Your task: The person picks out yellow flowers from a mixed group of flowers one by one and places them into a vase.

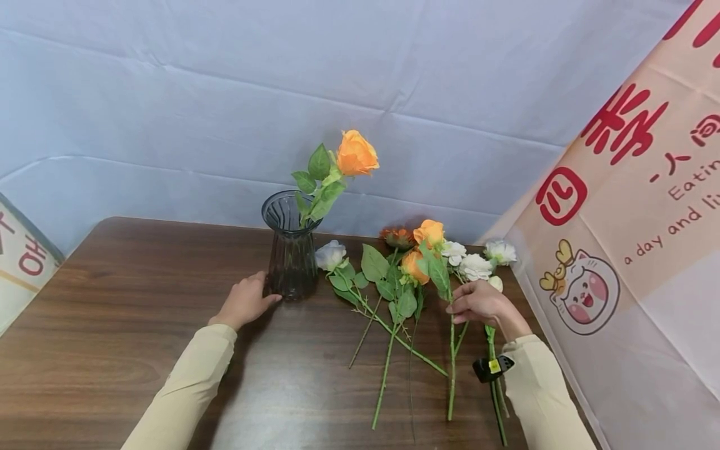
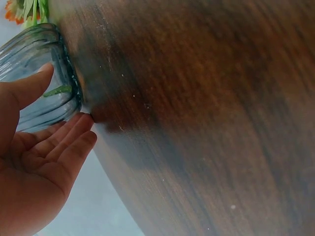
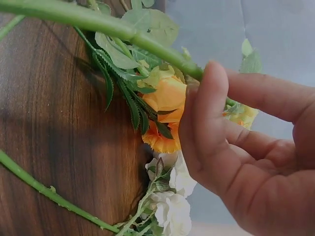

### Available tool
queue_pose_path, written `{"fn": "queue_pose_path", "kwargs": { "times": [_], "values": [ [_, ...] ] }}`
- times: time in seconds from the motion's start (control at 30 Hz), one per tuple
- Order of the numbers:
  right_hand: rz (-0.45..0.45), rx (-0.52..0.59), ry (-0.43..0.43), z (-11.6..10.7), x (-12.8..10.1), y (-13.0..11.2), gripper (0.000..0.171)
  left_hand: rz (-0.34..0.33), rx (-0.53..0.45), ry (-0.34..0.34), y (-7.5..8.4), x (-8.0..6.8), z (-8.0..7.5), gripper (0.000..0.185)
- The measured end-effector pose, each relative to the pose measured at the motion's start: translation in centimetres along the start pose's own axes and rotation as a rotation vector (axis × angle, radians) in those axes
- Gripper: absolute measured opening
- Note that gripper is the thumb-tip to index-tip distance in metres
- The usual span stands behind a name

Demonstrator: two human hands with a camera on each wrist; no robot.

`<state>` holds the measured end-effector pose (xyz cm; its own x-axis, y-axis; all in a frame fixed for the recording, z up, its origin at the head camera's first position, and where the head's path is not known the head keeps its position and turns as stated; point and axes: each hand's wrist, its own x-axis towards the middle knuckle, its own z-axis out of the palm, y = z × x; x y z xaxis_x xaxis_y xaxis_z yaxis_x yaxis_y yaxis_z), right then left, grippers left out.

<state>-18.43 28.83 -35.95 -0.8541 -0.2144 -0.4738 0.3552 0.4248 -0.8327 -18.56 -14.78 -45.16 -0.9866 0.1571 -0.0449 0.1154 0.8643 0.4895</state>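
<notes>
Pale grey-blue cloth fills the back of the head view, behind a brown wood-grain table; each wrist view catches only slices of these. A dark, ribbed, translucent glass vase stands upright on the table, a tall orange rose leaning in it. The head view gives the vase's whole outline, while the left wrist view cuts off its upper part but shows a bit of green through the glass near the base.

The left hand is at the vase's lower left side, thumb and fingers apart; its fingertips are hard to make out against the dark glass in the head view. The right hand pinches the green stem of a second orange rose between thumb and fingers, a grip plain only in the right wrist view, where the fingers partly cover the bloom. That bloom lies beyond the hand and to its left. Ruffled white flowers lie near it, and a pale blue rose lies just beside the vase.
</notes>
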Motion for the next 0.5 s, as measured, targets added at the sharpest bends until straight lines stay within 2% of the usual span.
{"fn": "queue_pose_path", "kwargs": {
  "times": [0.13, 0.3, 0.5],
  "values": [
    [-0.009, 0.029, -0.023, 0.05, 0.00, 0.02, 0.034, 0.005, -0.003, -0.002, 0.01, -0.05, 0.01, 0.062],
    [-0.011, 0.100, -0.031, -0.04, -0.04, -0.20, 0.007, 0.006, -0.009, -0.001, 0.02, -0.09, -0.06, 0.062],
    [-0.011, 0.193, -0.024, 0.02, -0.06, -0.44, 0.016, -0.004, -0.014, -0.008, -0.01, -0.02, -0.07, 0.063]
  ]
}}
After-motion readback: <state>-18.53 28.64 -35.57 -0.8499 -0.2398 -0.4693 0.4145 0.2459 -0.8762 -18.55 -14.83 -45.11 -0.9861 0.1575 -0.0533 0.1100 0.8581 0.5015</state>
